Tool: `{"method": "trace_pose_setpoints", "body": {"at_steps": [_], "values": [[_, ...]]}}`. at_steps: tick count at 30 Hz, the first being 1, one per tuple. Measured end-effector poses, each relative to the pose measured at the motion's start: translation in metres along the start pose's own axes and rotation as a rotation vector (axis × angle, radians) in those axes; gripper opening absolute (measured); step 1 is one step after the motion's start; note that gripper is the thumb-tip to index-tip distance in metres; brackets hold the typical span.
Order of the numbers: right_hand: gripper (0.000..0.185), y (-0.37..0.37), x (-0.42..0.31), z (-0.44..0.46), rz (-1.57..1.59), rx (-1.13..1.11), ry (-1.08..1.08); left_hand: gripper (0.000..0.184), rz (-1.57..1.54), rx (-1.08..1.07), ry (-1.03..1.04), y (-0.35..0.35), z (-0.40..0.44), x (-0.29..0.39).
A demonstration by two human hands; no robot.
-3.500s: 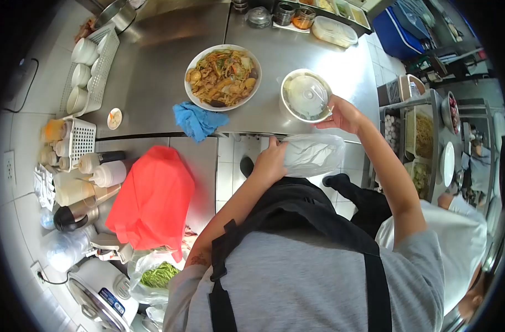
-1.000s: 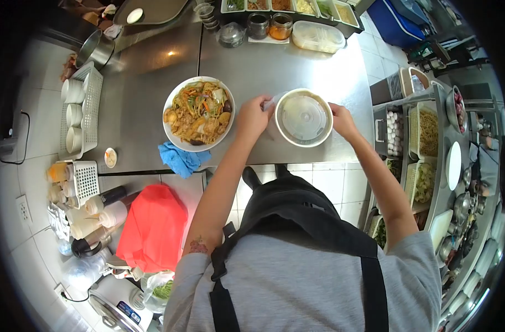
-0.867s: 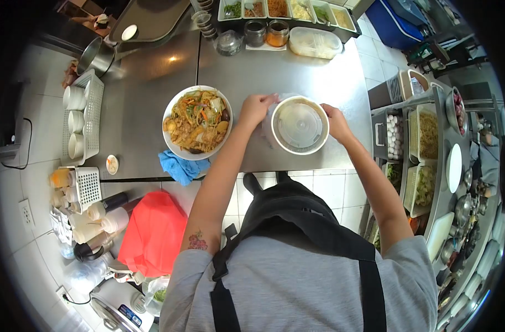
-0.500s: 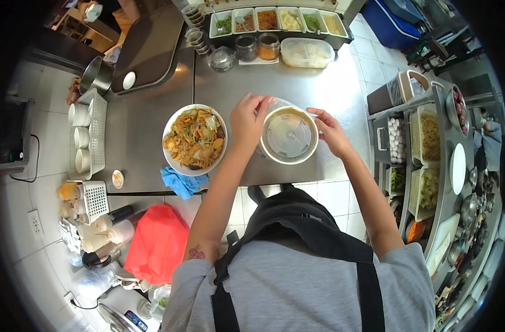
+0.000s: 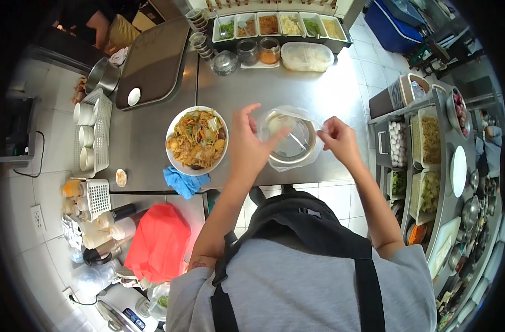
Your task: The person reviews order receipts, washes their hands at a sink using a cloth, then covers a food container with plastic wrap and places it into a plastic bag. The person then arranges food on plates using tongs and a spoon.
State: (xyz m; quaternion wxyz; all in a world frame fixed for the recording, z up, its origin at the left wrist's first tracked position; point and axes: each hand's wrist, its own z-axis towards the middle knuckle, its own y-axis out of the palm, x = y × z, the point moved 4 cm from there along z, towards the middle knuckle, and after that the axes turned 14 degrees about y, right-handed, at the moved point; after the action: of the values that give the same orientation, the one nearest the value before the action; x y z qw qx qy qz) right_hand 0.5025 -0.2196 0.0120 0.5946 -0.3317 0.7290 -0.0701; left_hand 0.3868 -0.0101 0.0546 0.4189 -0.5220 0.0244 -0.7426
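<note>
A lidded white round tub (image 5: 290, 145) stands on the steel counter with a clear plastic bag (image 5: 303, 113) around it, the bag's edge spread about the rim. At the tub's left side is my left hand (image 5: 251, 138), fingers apart, the thumb reaching over the lid. My right hand (image 5: 337, 140) is at the right side with its fingertips pinched on the bag's edge. To the left stands a white bowl of noodles (image 5: 197, 141), and a blue cloth (image 5: 186, 181) lies just below it.
A brown tray (image 5: 151, 66) is at the back left. Topping containers (image 5: 269, 25), jars and a lidded plastic box (image 5: 307, 56) line the back. A red bag (image 5: 158, 243) and bottles are at the lower left. Shelves with eggs (image 5: 397, 145) stand right. Another person's arm (image 5: 100, 27) shows at the top left.
The bag, earlier held beside the tub, is now round it with its edge opened out. My left hand has opened and its thumb extends over the lid. The view has tilted toward the back.
</note>
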Motion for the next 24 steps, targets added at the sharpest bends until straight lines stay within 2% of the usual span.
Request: {"method": "trace_pose_setpoints", "body": {"at_steps": [2,3,5,8,11,15,18,21,23,24], "values": [[0.009,-0.013,-0.001,-0.006,0.353,-0.094,0.071,0.057,0.017,-0.162,-0.154,0.001,-0.014,0.000],[0.003,-0.027,-0.024,-0.009,0.246,-0.087,0.036,0.057,-0.070,-0.145,-0.157,0.000,-0.013,-0.004],[0.010,-0.041,-0.055,-0.008,0.190,-0.100,-0.031,0.057,-0.241,-0.109,-0.164,-0.008,-0.003,-0.026],[0.012,-0.053,-0.088,-0.002,0.176,-0.159,-0.092,0.059,-0.402,-0.194,-0.171,-0.048,0.046,-0.006],[0.014,-0.067,-0.111,0.003,0.061,-0.177,-0.136,0.053,-0.421,-0.445,-0.175,-0.068,0.076,-0.012],[0.016,-0.079,-0.128,0.000,-0.149,-0.165,-0.177,0.037,-0.237,-0.725,-0.245,-0.085,0.096,-0.002],[0.015,-0.084,-0.129,-0.004,-0.283,-0.116,-0.182,0.037,-0.179,-0.685,-0.290,-0.098,0.102,0.000],[0.012,-0.083,-0.120,-0.018,-0.247,-0.048,-0.238,0.058,-0.542,-0.538,-0.342,-0.109,0.079,0.006],[0.011,-0.078,-0.108,-0.030,-0.115,0.003,-0.264,0.097,-0.602,-0.217,-0.093,-0.102,0.038,-0.020],[0.012,-0.073,-0.094,-0.030,0.015,-0.035,-0.189,0.130,-0.206,-0.236,0.144,-0.077,0.011,-0.022]]}}
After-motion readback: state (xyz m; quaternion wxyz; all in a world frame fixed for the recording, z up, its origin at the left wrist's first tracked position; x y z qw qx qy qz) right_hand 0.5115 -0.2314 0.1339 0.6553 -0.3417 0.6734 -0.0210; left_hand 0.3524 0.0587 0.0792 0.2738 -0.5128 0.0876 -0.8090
